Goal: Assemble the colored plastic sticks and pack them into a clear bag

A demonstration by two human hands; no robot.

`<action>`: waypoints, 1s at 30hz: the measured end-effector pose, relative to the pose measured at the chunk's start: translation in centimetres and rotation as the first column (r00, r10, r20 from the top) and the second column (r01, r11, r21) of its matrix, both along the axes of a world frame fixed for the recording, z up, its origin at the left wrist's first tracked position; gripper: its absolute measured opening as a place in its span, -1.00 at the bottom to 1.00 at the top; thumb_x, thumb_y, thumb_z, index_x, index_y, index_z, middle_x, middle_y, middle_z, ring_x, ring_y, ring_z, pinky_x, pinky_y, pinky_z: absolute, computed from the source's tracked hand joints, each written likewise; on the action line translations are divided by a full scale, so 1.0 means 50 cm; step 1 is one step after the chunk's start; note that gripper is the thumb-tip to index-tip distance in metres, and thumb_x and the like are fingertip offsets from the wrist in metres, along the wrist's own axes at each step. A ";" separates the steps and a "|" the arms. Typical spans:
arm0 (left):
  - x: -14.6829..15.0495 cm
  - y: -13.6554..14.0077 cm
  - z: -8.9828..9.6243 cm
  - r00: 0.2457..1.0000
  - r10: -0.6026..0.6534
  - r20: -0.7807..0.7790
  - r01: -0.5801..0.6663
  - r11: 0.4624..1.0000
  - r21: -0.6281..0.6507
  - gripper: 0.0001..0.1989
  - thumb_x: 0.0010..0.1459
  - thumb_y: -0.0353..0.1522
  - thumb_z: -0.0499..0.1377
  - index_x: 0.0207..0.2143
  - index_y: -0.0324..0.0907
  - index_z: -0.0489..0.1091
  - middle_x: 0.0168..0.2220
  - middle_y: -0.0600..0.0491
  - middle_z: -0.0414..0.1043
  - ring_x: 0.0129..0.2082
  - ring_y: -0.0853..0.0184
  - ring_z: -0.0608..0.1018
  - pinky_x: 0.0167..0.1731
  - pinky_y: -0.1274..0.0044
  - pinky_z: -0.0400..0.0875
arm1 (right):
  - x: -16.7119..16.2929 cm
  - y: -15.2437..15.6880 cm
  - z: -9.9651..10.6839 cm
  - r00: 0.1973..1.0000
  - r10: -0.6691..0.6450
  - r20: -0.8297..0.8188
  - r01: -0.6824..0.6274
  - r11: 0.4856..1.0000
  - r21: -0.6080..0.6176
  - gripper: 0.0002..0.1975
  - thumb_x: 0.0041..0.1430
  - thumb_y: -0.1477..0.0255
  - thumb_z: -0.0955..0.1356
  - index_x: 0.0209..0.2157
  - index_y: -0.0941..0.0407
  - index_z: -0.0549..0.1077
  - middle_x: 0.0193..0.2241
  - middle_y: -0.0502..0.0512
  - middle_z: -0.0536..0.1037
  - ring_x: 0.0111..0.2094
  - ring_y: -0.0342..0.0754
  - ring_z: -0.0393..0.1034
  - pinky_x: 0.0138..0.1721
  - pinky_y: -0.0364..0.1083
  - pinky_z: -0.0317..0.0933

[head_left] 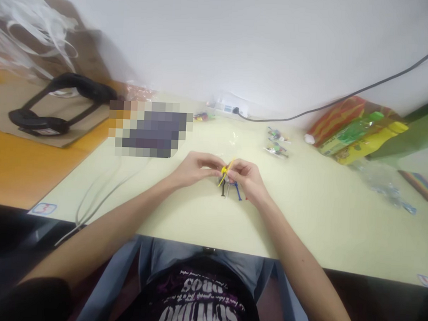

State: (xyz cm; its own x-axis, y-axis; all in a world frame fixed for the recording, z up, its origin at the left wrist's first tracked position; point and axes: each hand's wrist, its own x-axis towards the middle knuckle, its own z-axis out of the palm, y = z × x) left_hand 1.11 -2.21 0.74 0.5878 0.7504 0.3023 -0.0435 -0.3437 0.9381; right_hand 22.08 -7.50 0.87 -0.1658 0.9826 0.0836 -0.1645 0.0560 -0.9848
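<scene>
Over the middle of the table, my left hand (198, 169) and my right hand (248, 175) meet with thumbs and fingertips pinched together. Between them is a small yellow plastic piece (224, 171) with a thin yellow rod slanting across it. Both hands appear to grip this piece. Just below it, small plastic sticks fan out toward me: a black stick (223, 189), a whitish one, a blue stick (238, 192) and a bit of red by my right hand. My fingers hide how these parts join.
Small colourful plastic assemblies (276, 143) lie at the back right. A green bottle (360, 131) and yellow packet (374, 144) stand farther right, near a crumpled clear bag (379, 184). At left are a pixelated dark object (153, 134), loose cables (102, 198) and a black strap-like frame (56, 104).
</scene>
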 end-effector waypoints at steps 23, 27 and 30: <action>0.007 -0.008 -0.006 0.994 0.060 0.091 -0.064 0.997 0.041 -0.74 0.02 -0.32 0.51 -0.21 -0.15 0.69 -0.25 -0.07 0.69 -0.29 0.28 0.66 -0.18 0.45 0.59 | -0.004 -0.007 0.003 0.996 -0.017 0.087 0.005 0.991 0.136 -0.59 0.04 0.07 0.57 -0.41 0.06 0.42 -0.51 -0.03 0.49 -0.51 -0.12 0.32 -0.44 -0.09 0.23; 0.012 -0.010 -0.011 0.987 0.077 0.140 -0.077 0.997 -0.006 -0.73 -0.02 -0.33 0.53 -0.22 -0.15 0.69 -0.27 -0.06 0.69 -0.31 0.29 0.67 -0.22 0.48 0.59 | -0.006 -0.010 0.009 0.996 -0.032 0.088 0.018 0.989 0.150 -0.59 0.08 0.07 0.55 -0.37 0.05 0.40 -0.48 -0.03 0.48 -0.48 -0.11 0.34 -0.39 -0.08 0.24; 0.016 -0.012 -0.011 0.983 0.097 0.157 -0.095 0.995 -0.024 -0.73 -0.04 -0.33 0.54 -0.24 -0.16 0.69 -0.30 -0.07 0.69 -0.33 0.30 0.67 -0.25 0.50 0.59 | -0.009 -0.009 0.009 0.998 -0.053 0.022 0.049 0.987 0.155 -0.53 0.04 0.10 0.58 -0.29 0.02 0.31 -0.36 -0.03 0.48 -0.41 -0.10 0.37 -0.33 -0.08 0.27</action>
